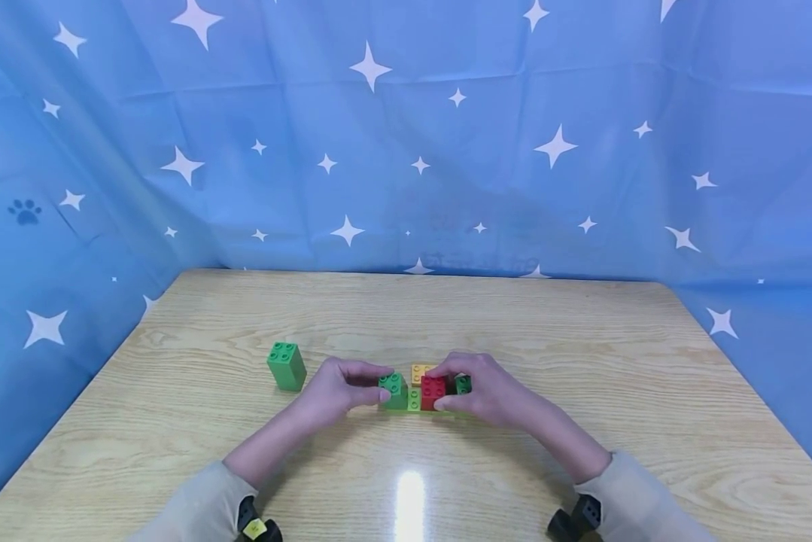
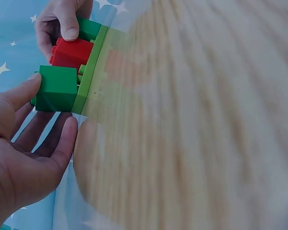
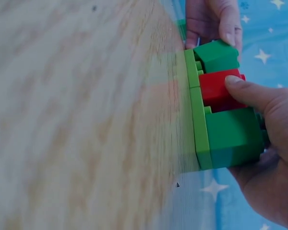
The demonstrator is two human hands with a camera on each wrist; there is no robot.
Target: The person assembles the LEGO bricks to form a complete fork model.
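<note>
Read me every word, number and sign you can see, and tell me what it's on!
Words or numbers: none I can read.
Faint marks low on the curtain: too blurred to read.
Paw print and white stars, also on the curtain: pictures, not writing.
Blocks: no writing shows.
Yellow patch by the left sleeve: too small to tell.

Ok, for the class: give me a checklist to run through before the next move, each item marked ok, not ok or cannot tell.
1. Left hand pinching a green block: ok.
2. Right hand pinching the red block: ok.
3. Light-green base resting on the table: ok.
4. Both pinched blocks fully pressed down: cannot tell.
5. Far-left green block joined to the base: not ok, it stands apart.
</note>
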